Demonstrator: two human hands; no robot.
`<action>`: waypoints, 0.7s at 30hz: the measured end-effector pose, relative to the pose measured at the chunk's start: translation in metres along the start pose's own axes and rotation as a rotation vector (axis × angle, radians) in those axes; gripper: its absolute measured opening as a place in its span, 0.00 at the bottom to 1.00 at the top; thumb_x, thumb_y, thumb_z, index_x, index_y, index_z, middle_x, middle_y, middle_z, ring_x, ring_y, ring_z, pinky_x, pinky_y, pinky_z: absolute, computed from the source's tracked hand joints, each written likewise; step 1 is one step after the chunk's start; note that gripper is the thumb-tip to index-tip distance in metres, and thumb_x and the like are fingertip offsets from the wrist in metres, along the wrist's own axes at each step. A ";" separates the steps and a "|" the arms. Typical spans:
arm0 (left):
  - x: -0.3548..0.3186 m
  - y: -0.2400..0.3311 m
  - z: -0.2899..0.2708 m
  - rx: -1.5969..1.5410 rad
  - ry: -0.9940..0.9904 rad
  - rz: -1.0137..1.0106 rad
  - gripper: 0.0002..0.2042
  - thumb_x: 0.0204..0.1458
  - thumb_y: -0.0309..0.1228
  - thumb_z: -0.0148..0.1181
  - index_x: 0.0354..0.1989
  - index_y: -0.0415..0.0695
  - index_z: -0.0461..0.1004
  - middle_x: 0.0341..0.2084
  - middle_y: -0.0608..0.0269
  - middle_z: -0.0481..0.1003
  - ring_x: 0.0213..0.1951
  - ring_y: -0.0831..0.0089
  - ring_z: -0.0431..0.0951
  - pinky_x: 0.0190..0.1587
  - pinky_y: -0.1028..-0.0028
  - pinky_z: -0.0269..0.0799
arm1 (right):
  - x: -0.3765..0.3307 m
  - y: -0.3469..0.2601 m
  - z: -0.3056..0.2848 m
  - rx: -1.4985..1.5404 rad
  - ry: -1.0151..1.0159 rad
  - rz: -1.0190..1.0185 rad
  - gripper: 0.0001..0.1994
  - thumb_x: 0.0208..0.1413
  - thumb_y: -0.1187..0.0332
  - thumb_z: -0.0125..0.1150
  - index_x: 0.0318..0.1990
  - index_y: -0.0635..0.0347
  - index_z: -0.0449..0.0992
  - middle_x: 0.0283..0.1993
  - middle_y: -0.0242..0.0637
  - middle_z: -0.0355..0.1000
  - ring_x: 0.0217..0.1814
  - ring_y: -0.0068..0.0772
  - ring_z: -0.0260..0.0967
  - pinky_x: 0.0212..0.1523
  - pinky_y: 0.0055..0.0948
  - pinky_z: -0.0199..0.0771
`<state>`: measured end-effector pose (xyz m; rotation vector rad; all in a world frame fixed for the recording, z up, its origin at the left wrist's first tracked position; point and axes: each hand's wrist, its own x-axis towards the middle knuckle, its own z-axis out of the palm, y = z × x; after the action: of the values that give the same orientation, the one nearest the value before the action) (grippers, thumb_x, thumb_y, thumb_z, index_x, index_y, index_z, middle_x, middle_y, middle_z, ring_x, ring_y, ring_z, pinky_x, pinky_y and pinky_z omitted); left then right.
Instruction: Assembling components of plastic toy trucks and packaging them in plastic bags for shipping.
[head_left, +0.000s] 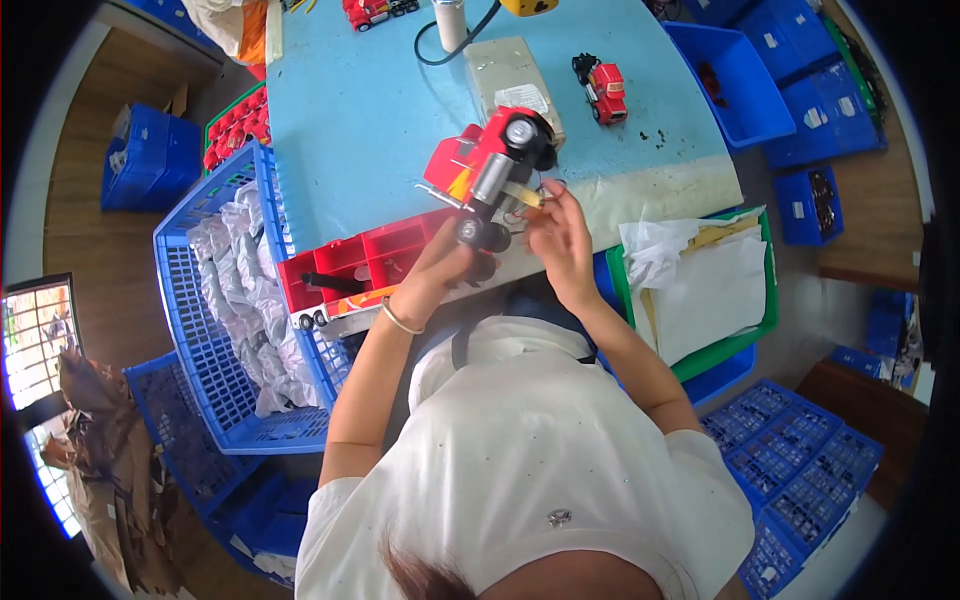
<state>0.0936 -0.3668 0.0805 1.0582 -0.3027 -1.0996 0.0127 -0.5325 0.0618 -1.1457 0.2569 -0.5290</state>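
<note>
My left hand is closed on a red toy truck cab by its black rear wheels, tilted above the table's near edge. Close by the cab's underside, my right hand has its fingers bent together at a small pale yellow strip and thin dark wires. Exactly what those fingertips grip is too small to make out. Under my left hand lies a long red toy trailer, its compartments open upward, with a black cylindrical piece in it.
Another red truck stands on the blue table beyond a grey box. At left is a blue basket of wrapped pieces. A green crate with white sheets sits at right, and a blue bin adjoins the table.
</note>
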 end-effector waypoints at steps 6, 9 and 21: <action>-0.021 0.001 -0.010 0.500 0.250 0.089 0.26 0.51 0.33 0.58 0.57 0.36 0.57 0.40 0.61 0.68 0.42 0.77 0.67 0.46 0.79 0.63 | 0.024 0.031 -0.034 0.179 0.018 0.228 0.11 0.56 0.67 0.54 0.45 0.56 0.65 0.28 0.26 0.64 0.25 0.18 0.58 0.29 0.22 0.60; -0.035 0.012 -0.021 0.561 0.243 0.148 0.27 0.50 0.30 0.59 0.57 0.36 0.56 0.40 0.61 0.67 0.41 0.77 0.65 0.46 0.78 0.63 | 0.030 0.030 -0.054 0.167 0.068 0.214 0.11 0.57 0.66 0.55 0.46 0.54 0.65 0.28 0.27 0.64 0.26 0.19 0.59 0.29 0.22 0.61; -0.025 0.004 -0.049 0.881 0.259 0.179 0.24 0.47 0.28 0.59 0.53 0.37 0.60 0.44 0.58 0.68 0.46 0.72 0.68 0.49 0.74 0.64 | 0.048 0.018 0.018 0.299 -0.227 0.151 0.38 0.40 0.66 0.71 0.56 0.51 0.49 0.56 0.38 0.57 0.58 0.33 0.59 0.51 0.34 0.69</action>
<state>0.1170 -0.3192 0.0654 1.8890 -0.6905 -0.6398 0.0666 -0.5380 0.0565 -0.8774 0.0636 -0.2887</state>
